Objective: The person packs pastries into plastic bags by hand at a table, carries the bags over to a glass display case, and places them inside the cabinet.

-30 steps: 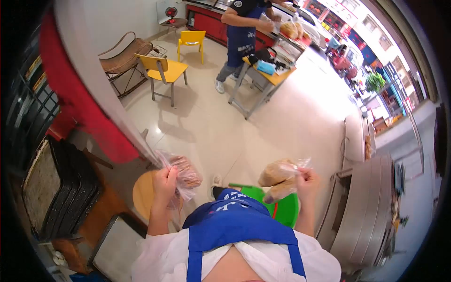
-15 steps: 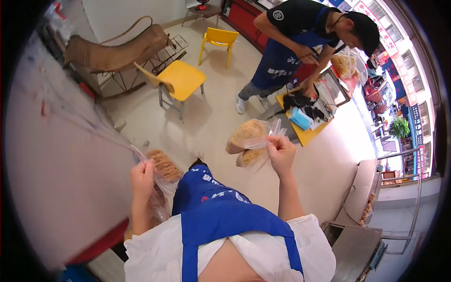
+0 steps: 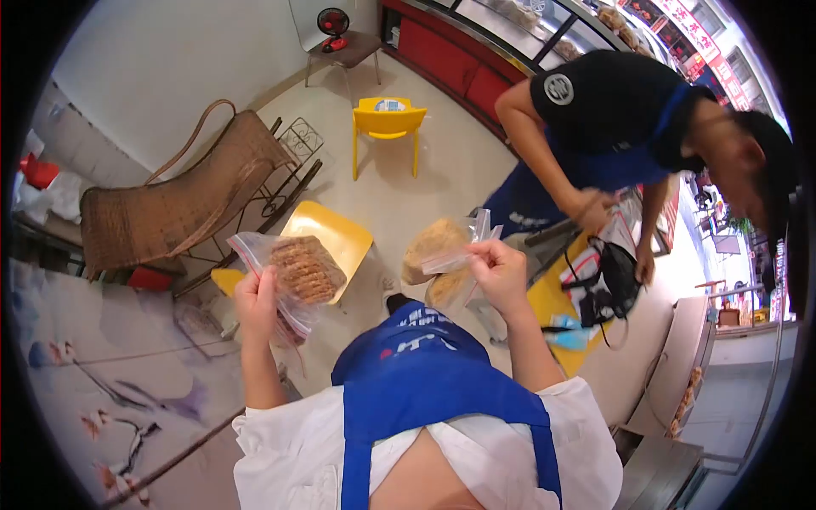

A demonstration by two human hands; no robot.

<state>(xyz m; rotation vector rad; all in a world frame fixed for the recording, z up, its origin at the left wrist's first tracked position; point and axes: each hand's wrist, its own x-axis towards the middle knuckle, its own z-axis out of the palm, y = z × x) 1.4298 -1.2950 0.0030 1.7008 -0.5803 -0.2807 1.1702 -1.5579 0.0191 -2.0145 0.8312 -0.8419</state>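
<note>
My left hand (image 3: 257, 299) is closed on the edge of a clear zip bag (image 3: 308, 270) holding a stack of brown, biscuit-like pieces. Another bag seems to hang beneath it, partly hidden. Thumb and fingers of my right hand (image 3: 497, 270) pinch the top strips of clear zip bags (image 3: 432, 245) with pale golden-brown food inside, two lumps showing. Both hands are held out in front of my blue apron (image 3: 425, 382), with the bags hanging in the air between me and the floor.
A yellow chair (image 3: 327, 242) stands just beyond the bags, and another yellow chair (image 3: 389, 123) farther back. At left is a wicker rocking chair (image 3: 170, 200). A person (image 3: 625, 127) leans at right over a yellow surface (image 3: 557, 293) bearing a black bag (image 3: 616, 272).
My view has shifted forward toward the chairs. The left bag has come up and shows more fully. The person at right leans closer, hands moved above the black bag.
</note>
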